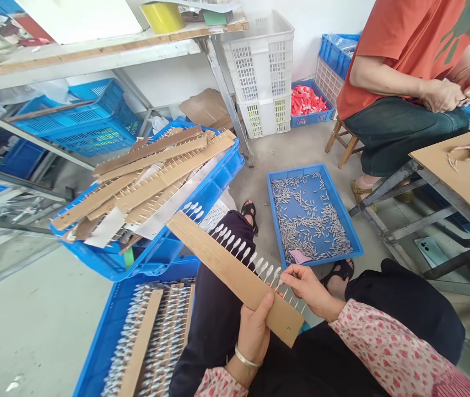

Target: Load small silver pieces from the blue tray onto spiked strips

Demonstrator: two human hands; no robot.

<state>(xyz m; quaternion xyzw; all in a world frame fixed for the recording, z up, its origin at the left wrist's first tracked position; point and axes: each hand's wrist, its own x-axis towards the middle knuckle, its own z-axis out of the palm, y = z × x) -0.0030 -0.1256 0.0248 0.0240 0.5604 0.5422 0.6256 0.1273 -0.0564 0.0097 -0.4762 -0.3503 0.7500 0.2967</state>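
Note:
My left hand (255, 325) grips a long cardboard strip (226, 270) near its lower right end, thumb on top. Thin pointed sticks jut from the strip's far edge. White, spindle-shaped pieces (246, 252) cap most of them, while several sticks near the right end are bare. At the border between capped and bare sticks, my right hand (307, 286) pinches a small whitish piece, mostly hidden by the fingertips. On the floor ahead, a shallow blue tray (356, 242) holds many loose grey-white pieces (292, 231) and a pink scrap (300, 256).
To the left, a blue crate (168, 248) bears stacked cardboard strips (152, 187) with bare sticks. Below it, another blue crate (94, 353) holds strips with capped sticks. A co-worker (416, 82) sits at right beside a metal-legged table (466, 165). White crates (259, 71) stand behind.

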